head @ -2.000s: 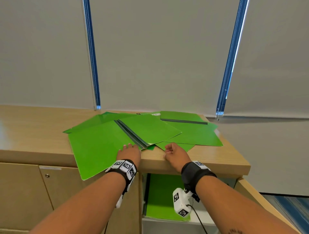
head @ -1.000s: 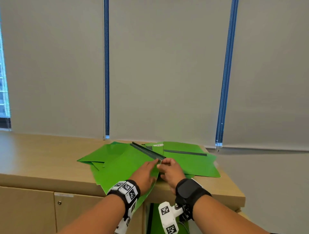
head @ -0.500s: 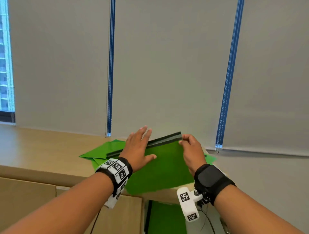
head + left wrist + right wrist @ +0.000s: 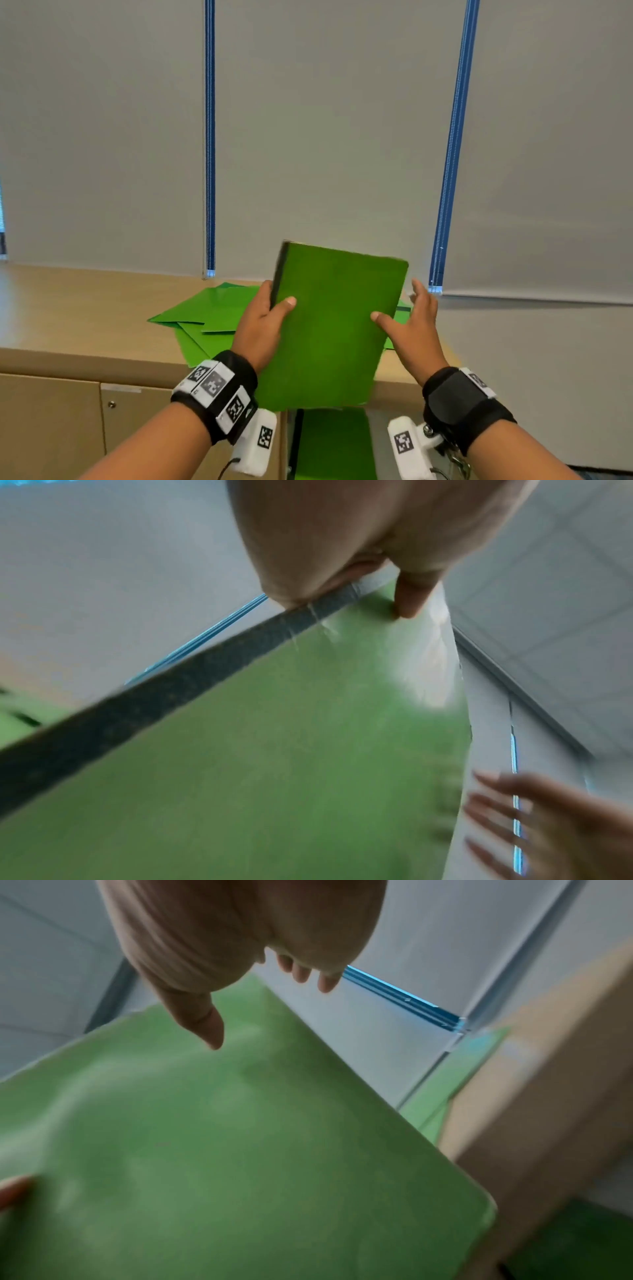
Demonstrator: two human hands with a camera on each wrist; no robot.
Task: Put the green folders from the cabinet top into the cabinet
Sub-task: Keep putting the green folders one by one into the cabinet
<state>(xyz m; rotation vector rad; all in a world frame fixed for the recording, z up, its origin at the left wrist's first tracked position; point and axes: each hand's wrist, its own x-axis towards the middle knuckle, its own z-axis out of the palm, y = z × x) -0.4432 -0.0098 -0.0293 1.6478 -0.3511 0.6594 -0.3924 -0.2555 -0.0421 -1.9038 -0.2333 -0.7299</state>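
Observation:
A green folder with a dark spine stands upright in the air above the cabinet top's front edge. My left hand grips its spine edge, thumb on the front cover and fingers behind. My right hand is beside the folder's right edge with fingers spread and straight, and only the thumb lies on the cover. Several more green folders lie spread on the wooden cabinet top. Below, another green folder stands inside the open cabinet compartment.
A shut cabinet door with a small knob is to the left of the open compartment. Grey roller blinds with blue cords hang right behind the cabinet. The cabinet's right end is close to my right hand.
The folder has been raised off the pile and turned from spine-up to spine-left. My left hand now grips the spine; my right hand has let go of it and spread open.

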